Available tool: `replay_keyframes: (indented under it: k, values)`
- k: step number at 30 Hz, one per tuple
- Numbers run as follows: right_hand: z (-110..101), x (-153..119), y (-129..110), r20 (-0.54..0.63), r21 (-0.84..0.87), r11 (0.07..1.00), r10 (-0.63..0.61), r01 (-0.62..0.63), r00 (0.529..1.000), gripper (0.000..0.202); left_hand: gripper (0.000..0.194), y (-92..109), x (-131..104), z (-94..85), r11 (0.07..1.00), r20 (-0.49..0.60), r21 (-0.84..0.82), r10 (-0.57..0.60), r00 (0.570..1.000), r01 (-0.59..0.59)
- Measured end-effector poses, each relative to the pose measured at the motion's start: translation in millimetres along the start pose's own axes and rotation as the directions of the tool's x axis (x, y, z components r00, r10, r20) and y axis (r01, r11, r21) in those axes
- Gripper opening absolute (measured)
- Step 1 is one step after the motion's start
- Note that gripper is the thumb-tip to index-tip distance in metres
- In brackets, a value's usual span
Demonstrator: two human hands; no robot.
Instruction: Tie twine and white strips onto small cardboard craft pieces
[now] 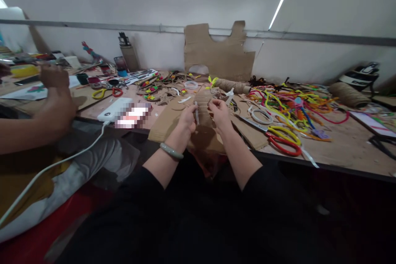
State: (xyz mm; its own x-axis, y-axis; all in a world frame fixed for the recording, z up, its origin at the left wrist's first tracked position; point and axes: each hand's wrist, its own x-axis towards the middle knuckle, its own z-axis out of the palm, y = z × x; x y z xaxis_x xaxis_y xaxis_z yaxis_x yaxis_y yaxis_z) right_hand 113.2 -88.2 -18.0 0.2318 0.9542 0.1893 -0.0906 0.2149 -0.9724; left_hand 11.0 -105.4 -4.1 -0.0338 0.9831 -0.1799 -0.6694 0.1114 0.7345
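My left hand (187,119), with a bracelet at the wrist, is closed on a thin whitish strip (196,114) that stands upright by the fingertips. Close by on the right, my right hand (220,112) is pinched shut; whatever is between its fingers is too small to make out. Between both hands lies a ribbed piece of cardboard (203,100). Under them a flat cardboard sheet (163,127) reaches the table's front edge. Scissors with red and yellow handles (284,140) rest to the right, beside a white tape ring (261,116).
Colourful pipe cleaners (287,105) and a twine roll (232,86) spread over the right and back. A cut cardboard panel (218,55) leans on the wall. To the left are a white power bank (115,109), a cable, other scissors (107,93) and a co-worker's arm (55,95).
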Motion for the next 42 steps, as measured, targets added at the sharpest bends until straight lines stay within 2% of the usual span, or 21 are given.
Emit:
replay_keyframes:
  k: [5,9,14,20,27,32,37,42]
  values:
    - [-3.3,-4.9,-5.4,-0.017,0.106,0.990,0.099,-0.097,0.995,0.027,0.006,-8.2,-11.1,-12.6,0.995,0.037,-0.012,-0.099,0.994,0.100]
    - [-3.8,1.9,-8.3,-0.038,0.169,0.980,0.117,-0.109,0.992,0.027,0.009,-12.9,-14.4,-16.1,0.998,0.058,-0.034,-0.051,0.997,0.053]
    - [-4.2,10.1,-4.5,-0.068,0.216,0.974,0.081,-0.064,0.994,0.028,0.012,-20.0,-13.2,-17.3,0.999,0.103,-0.029,0.020,0.994,-0.017]
    - [-9.0,11.8,-2.9,-0.081,0.223,0.975,0.026,-0.007,0.996,0.026,0.014,-25.2,-12.6,-20.0,0.998,0.162,0.064,0.017,0.987,-0.027]
    - [-5.9,8.3,5.7,-0.068,0.226,0.974,0.006,0.009,0.998,0.037,0.024,-27.6,-11.1,-21.7,0.987,0.151,0.145,0.050,0.987,-0.072]
    - [-5.2,7.1,8.0,-0.045,0.217,0.976,0.008,0.002,0.999,0.040,0.023,-26.9,-13.1,-20.4,0.984,0.144,0.159,0.060,0.988,-0.083]
    - [-9.4,7.3,10.3,-0.050,0.207,0.978,-0.001,0.011,0.999,0.034,0.024,-24.4,-17.3,-18.6,0.982,0.149,0.163,0.070,0.986,-0.094]
    - [-16.7,5.7,13.1,-0.037,0.237,0.971,0.010,-0.001,0.999,0.029,0.017,-24.9,-15.2,-18.8,0.981,0.165,0.172,0.061,0.984,-0.090]
